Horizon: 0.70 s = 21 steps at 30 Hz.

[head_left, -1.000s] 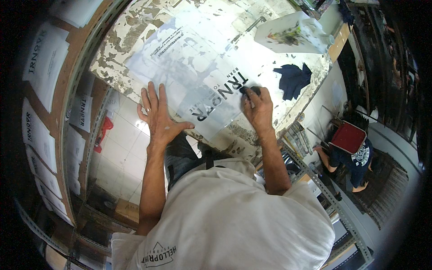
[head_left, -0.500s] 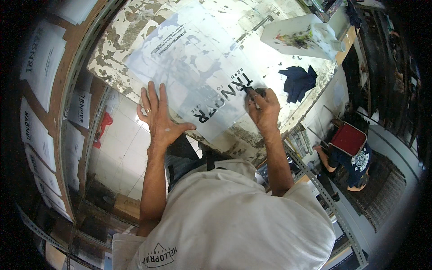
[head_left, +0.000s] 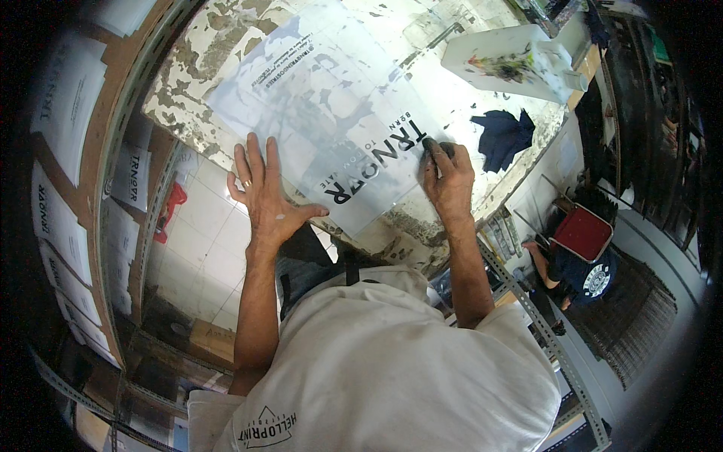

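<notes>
A translucent plastic sheet (head_left: pixel 320 113) with large and small black lettering lies flat across the worn, paint-flaked table (head_left: pixel 192 83). Its near left edge is under my left hand (head_left: pixel 265 188), which wears a ring and has its fingers spread out flat. At the sheet's right edge, beside the large lettering, my right hand (head_left: pixel 450 181) has its fingers bent and closed round a small dark wad (head_left: pixel 430 145). The wad is mostly covered by the fingers, so its kind cannot be made out. A crumpled dark blue cloth (head_left: pixel 503 139) lies to the right of that hand.
A white plastic jug (head_left: pixel 508 62) smeared with paint lies at the table's far right. Racks of printed sheets (head_left: pixel 66 113) line the left side. On the floor at right, another person (head_left: pixel 587 267) is beside a red-seated stool (head_left: pixel 581 233).
My right hand has moved slightly right, off the large lettering toward the sheet's edge, with the dark wad still in its fingers. My left hand stays in place.
</notes>
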Motion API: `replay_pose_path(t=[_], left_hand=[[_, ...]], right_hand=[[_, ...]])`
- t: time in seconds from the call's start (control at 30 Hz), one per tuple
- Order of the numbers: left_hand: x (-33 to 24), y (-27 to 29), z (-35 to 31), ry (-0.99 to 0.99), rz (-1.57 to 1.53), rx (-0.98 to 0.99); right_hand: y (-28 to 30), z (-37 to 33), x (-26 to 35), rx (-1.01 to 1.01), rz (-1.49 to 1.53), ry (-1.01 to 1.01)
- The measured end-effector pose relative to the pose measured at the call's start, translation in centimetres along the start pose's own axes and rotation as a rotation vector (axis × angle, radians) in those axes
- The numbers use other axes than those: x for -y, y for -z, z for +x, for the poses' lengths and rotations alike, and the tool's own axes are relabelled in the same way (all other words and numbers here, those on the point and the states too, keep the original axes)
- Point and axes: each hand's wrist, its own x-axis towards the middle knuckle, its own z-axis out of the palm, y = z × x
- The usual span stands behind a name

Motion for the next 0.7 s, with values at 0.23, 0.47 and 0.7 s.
replay_pose_path(t=[0.23, 0.47, 0.7], left_hand=[[-0.2, 0.3, 0.0, 0.001, -0.006, 0.007], [0.0, 0.1, 0.0, 0.002, -0.015, 0.007], [-0.2, 0.3, 0.1, 0.013, -0.013, 0.014]], right_hand=[[0.4, -0.1, 0.1, 0.085, -0.039, 0.057], [0.3, -0.5, 0.4, 0.086, -0.003, 0.05], [0.2, 0.1, 1.2, 0.056, -0.047, -0.011]])
